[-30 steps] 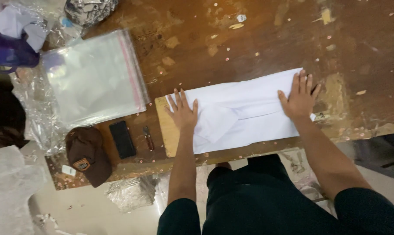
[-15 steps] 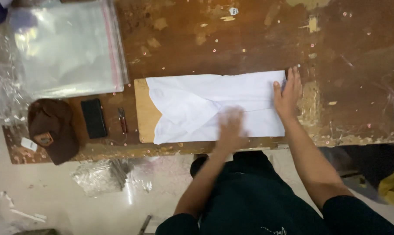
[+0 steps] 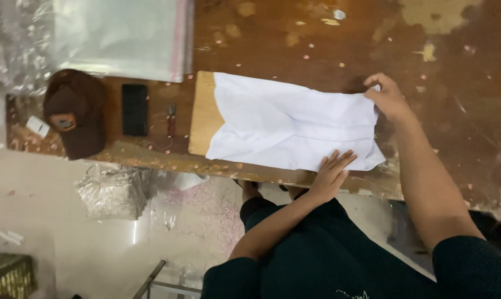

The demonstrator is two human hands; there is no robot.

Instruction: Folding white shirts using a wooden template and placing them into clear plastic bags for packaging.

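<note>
We see a white cloth (image 3: 292, 124) lying flat on a wooden board (image 3: 203, 113) on the brown counter (image 3: 294, 44). Our left hand (image 3: 330, 174) rests open and flat on the cloth's near edge, and our right hand (image 3: 387, 97) pinches its far corner. A brown cap (image 3: 76, 113) and a black phone (image 3: 134, 109) lie well apart.

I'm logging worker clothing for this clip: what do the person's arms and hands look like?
Both forearms are uncovered, with short dark green sleeves ending above the elbows. The left hand and right hand wear no gloves; no rings or watch can be made out.
</note>
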